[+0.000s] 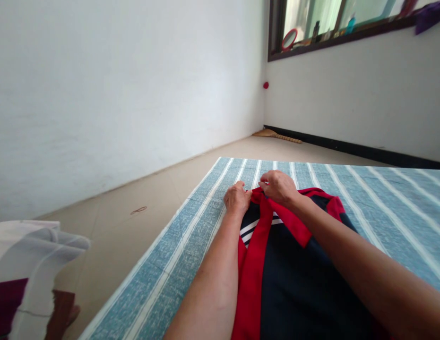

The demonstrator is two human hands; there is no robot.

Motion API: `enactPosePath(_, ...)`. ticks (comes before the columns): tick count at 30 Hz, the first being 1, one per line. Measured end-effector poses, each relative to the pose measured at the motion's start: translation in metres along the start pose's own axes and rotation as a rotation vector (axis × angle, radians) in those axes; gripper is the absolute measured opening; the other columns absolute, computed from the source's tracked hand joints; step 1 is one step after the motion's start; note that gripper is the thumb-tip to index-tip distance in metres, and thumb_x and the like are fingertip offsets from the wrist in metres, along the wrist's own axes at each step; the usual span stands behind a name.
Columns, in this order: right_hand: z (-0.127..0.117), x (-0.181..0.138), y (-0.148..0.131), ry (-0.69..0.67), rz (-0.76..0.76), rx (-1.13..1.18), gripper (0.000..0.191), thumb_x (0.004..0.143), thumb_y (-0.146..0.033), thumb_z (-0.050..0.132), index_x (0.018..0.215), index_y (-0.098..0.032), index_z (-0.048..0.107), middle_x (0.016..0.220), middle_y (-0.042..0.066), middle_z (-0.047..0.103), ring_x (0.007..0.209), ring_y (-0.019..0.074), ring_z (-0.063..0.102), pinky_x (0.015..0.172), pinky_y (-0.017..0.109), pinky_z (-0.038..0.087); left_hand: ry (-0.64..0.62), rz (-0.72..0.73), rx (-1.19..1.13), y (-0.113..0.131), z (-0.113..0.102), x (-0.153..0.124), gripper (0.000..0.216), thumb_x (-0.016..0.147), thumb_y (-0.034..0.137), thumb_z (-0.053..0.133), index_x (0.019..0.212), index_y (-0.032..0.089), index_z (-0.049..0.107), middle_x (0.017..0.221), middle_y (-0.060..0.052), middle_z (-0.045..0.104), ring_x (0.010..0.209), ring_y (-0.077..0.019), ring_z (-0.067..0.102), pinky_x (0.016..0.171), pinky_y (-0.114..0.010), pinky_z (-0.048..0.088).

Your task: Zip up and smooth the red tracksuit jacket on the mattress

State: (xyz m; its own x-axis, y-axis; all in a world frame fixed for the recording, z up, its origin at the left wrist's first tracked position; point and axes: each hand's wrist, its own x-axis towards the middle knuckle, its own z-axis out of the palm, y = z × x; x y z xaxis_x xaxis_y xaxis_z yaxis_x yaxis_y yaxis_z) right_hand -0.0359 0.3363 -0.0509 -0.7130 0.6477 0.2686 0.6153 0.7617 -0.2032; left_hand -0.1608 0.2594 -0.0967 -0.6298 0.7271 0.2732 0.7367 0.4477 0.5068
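Two hands meet at the far end of a navy-and-red garment (294, 283) that lies flat on a blue striped sheet (383, 203), running from 6 o'clock in the view up to the centre. The left hand (237, 198) is curled shut at the cloth's top edge, knuckles toward the camera. Its fingertips are hidden, but it looks pinched on the red trim. The right hand (278, 186), just beside it at 3 o'clock, has its fingers bent down and closed on the same red edge. A broad red band (253, 269) runs from between the hands back toward 6 o'clock, and white stripes show beneath it.

By the look of it, the step in hand is gathering or squaring the garment's far edge — the neck or hem, I cannot tell which. Carrying that on would call for both pinches held level and the cloth drawn evenly, so the red band does not twist.

At 8 o'clock a white cloth (31, 255) lies on the tiled floor (134, 189) — well apart from the sheet.
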Motion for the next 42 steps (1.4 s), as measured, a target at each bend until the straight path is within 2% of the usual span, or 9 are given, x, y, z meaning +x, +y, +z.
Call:
enactPosePath(4,-0.01,-0.019,-0.006,-0.058,0.093,0.049,0.028,0.089,-0.026,0.046,0.093,-0.021,0.073,0.093,0.01,0.072,0.09,0.0232,0.064,0.069,0.026,0.04,0.045,-0.002,-0.051,0.005,-0.011,0.004,0.014,0.074,0.023,0.068,0.088,0.022,0.069,0.079,-0.004,0.072,0.08,-0.021,0.066,0.07,-0.027,0.044)
enactPosePath(9,-0.014,-0.022,0.0,-0.169,-0.007,0.143,0.036,0.083,-0.015,0.046,0.104,-0.028,0.072,0.093,0.006,0.073,0.09,0.0223,0.065,0.069,0.025,0.04,-0.136,0.106,-0.279,0.011,-0.015,0.007,0.005,0.069,0.015,0.067,0.067,0.02,0.069,0.066,0.0,0.068,0.066,-0.016,0.062,0.063,-0.024,0.043)
enactPosePath(14,-0.008,-0.017,0.004,-0.285,-0.057,0.1,0.038,0.077,-0.011,0.049,0.1,-0.028,0.074,0.09,0.005,0.073,0.088,0.0221,0.066,0.068,0.024,0.041,-0.202,0.174,-0.179,0.014,-0.007,0.001,0.01,0.072,0.017,0.065,0.064,0.021,0.069,0.065,0.0,0.068,0.065,-0.0155,0.06,0.061,-0.024,0.04)
enactPosePath(23,0.001,-0.02,0.006,-0.227,0.005,0.12,0.029,0.077,-0.012,0.049,0.089,-0.024,0.073,0.088,0.006,0.072,0.086,0.0217,0.065,0.066,0.024,0.038,-0.187,0.21,-0.066,0.013,-0.001,-0.004,0.007,0.077,0.022,0.065,0.071,0.022,0.069,0.07,0.0,0.069,0.068,-0.0167,0.06,0.061,-0.025,0.04)
enactPosePath(30,-0.016,-0.036,0.009,-0.193,0.016,0.103,0.024,0.084,-0.021,0.048,0.092,-0.022,0.072,0.083,0.006,0.07,0.077,0.02,0.063,0.064,0.025,0.039,-0.197,0.237,-0.062,0.011,0.001,-0.004,0.01,0.079,0.029,0.065,0.071,0.023,0.068,0.069,0.001,0.067,0.067,-0.0162,0.059,0.058,-0.025,0.036)
enactPosePath(32,-0.02,-0.051,0.006,-0.177,-0.04,0.069,0.024,0.087,-0.023,0.047,0.093,-0.02,0.07,0.09,0.008,0.07,0.084,0.0216,0.063,0.07,0.027,0.042,-0.19,0.235,-0.037,0.011,0.001,-0.004,0.011,0.08,0.03,0.065,0.072,0.023,0.069,0.07,0.0,0.068,0.067,-0.0163,0.059,0.058,-0.025,0.035)
enactPosePath(36,-0.016,-0.086,-0.007,-0.156,-0.293,0.034,0.024,0.089,-0.028,0.051,0.103,-0.017,0.067,0.12,0.013,0.062,0.115,0.0274,0.054,0.095,0.036,0.042,-0.188,0.243,-0.017,0.013,0.001,-0.004,0.014,0.083,0.031,0.062,0.075,0.022,0.07,0.072,-0.001,0.068,0.066,-0.016,0.058,0.059,-0.025,0.035)
enactPosePath(39,-0.005,-0.105,-0.017,-0.179,-0.332,0.018,0.032,0.091,-0.029,0.048,0.118,-0.016,0.062,0.136,0.015,0.052,0.132,0.03,0.04,0.104,0.043,0.037,-0.18,0.235,0.017,0.015,-0.001,-0.005,0.015,0.084,0.031,0.06,0.077,0.022,0.07,0.074,-0.002,0.069,0.068,-0.0162,0.059,0.061,-0.025,0.036)
enactPosePath(42,-0.001,-0.11,-0.02,-0.201,-0.326,0.011,0.038,0.095,-0.029,0.043,0.128,-0.016,0.055,0.143,0.016,0.045,0.138,0.0304,0.032,0.107,0.049,0.033,-0.186,0.221,0.048,0.018,-0.003,-0.005,0.02,0.087,0.034,0.056,0.078,0.022,0.07,0.076,-0.002,0.07,0.07,-0.0163,0.059,0.063,-0.026,0.036)
